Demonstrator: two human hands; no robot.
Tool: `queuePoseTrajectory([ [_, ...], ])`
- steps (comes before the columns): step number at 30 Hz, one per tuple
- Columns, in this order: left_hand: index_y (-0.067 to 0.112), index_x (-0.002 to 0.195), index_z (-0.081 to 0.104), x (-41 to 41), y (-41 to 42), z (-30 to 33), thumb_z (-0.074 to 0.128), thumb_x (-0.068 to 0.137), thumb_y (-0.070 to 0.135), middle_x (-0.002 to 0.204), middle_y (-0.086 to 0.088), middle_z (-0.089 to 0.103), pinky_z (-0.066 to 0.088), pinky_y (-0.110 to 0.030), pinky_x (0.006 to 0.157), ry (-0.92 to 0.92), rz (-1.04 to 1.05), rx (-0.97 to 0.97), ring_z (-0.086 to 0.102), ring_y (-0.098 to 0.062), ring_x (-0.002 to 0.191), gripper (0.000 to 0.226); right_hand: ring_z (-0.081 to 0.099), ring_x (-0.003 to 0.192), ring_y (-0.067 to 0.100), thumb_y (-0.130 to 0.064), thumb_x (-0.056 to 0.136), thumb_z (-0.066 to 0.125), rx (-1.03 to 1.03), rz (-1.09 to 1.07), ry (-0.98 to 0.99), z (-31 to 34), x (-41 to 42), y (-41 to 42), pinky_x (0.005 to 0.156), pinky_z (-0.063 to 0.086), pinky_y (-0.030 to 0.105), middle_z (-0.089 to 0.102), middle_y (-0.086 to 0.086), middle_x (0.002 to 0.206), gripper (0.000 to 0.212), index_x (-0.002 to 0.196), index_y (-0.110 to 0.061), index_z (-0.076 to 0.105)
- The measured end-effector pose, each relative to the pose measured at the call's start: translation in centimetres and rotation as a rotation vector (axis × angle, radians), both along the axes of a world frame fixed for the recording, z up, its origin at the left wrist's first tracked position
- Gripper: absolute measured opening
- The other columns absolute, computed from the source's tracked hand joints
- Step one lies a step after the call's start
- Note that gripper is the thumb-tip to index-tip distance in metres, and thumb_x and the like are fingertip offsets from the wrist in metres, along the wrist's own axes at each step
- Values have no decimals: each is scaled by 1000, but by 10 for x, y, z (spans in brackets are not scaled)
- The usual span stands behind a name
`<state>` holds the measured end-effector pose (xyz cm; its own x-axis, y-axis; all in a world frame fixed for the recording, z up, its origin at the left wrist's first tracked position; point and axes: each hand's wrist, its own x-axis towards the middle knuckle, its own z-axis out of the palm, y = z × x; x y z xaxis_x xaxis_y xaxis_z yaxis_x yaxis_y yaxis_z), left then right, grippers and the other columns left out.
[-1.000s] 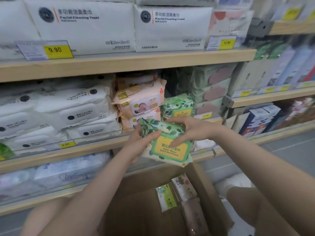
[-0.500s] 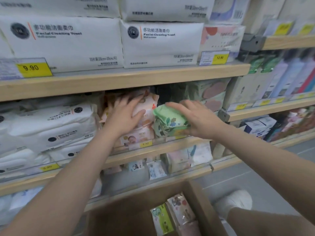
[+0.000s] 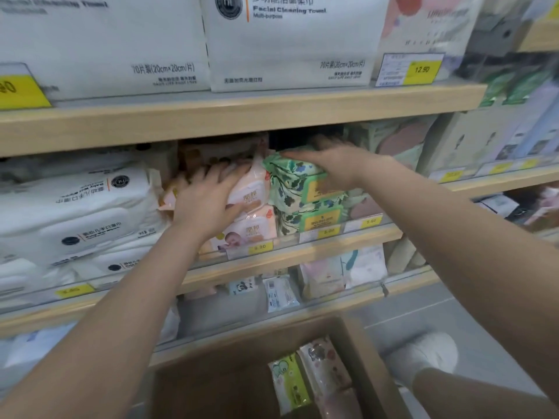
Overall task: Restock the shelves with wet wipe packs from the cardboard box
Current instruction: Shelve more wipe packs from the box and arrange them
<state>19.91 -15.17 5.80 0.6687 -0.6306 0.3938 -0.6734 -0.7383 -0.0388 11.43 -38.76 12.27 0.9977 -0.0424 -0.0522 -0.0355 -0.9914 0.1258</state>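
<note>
The left hand (image 3: 208,201) lies flat with spread fingers on the stack of pink wet wipe packs (image 3: 251,189) on the middle shelf (image 3: 348,240), apparently pressing them aside to hold a slot clear. Just to their right, the green wet wipe pack (image 3: 290,179) sits on top of another green pack (image 3: 314,219), touching the pink stack. The right hand (image 3: 335,164) rests over its top, fingers extended along it rather than curled round it, seemingly pushing it back under the shelf above. It looks nearly seated, so the placing step seems close to done. Below, the cardboard box (image 3: 372,367) stands on the floor with a few packs (image 3: 305,379) left inside for later trips.
</note>
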Motion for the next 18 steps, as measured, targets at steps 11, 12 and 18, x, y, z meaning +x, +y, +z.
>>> queuePoseTrajectory([
  [11, 11, 137, 44, -31, 5, -11, 50, 86, 43, 141, -12, 44, 19, -50, 112, -121, -205, -216, 36, -29, 132, 60, 27, 133, 36, -14, 71, 69, 91, 73, -302, -32, -45, 23, 112, 21, 46, 26, 17, 147, 89, 147, -20, 24],
  [12, 9, 131, 50, -46, 7, -24, 55, 85, 33, 137, -12, 48, 24, -48, 111, -118, -267, -287, 40, -29, 128, 52, 30, 132, 35, -13, 72, 69, 144, 78, -347, -43, -59, 25, 110, 26, 45, 30, 16, 146, 86, 146, -18, 28],
  [18, 15, 116, 57, -118, 35, -152, 63, 78, 26, 117, -2, 56, 46, -35, 91, 187, -295, -165, 47, -17, 108, 40, 48, 116, 29, -15, 78, 68, 480, -125, -428, -165, -148, 55, 90, 49, 42, 48, 10, 129, 57, 131, -13, 48],
])
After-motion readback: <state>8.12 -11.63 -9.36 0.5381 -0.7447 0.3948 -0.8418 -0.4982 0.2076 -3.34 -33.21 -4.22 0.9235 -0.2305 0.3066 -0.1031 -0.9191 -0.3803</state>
